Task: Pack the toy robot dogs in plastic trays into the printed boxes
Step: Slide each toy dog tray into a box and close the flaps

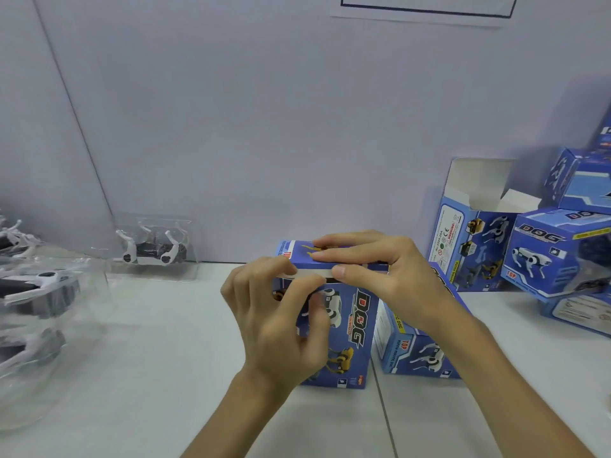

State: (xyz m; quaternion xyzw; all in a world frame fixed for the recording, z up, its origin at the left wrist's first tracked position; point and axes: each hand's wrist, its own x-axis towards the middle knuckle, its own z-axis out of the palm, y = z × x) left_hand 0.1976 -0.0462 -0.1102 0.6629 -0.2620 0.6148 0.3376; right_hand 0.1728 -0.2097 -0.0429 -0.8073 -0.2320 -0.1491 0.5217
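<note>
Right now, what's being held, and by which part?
The printed box, at its top flap: left hand pinches the front edge, right hand grips, fingers on top, thumb in front.

Left hand and right hand grip printed box top.

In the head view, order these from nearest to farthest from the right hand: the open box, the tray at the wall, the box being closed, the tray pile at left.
1. Box being closed: touched by the right hand, centre.
2. Open box: back right.
3. Tray at the wall: back left.
4. Tray pile: far left edge.
</note>
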